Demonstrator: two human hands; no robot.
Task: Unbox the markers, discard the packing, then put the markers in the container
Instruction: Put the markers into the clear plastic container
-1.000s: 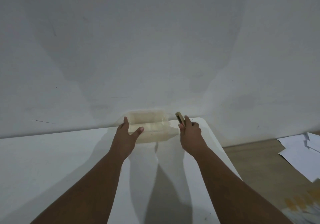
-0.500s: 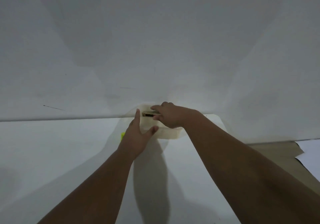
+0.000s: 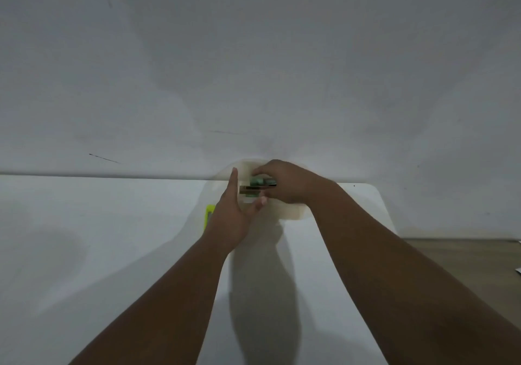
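Note:
A translucent cream container stands at the table's far edge, against the wall. My left hand grips its left end, fingers along the outside and thumb over the near wall. My right hand reaches over the container from the right, shut on a small bunch of markers; green and dark barrels lie level just above or inside the opening. Both hands hide most of the container's inside.
A yellow-green object lies on the white table just left of my left hand, partly hidden by it. The grey wall rises right behind the container. Wooden floor shows beyond the table's right edge.
My right hand has swung from the container's right side to over its opening, now showing green and dark markers. My left hand has stayed on the left end. The view has shifted right.

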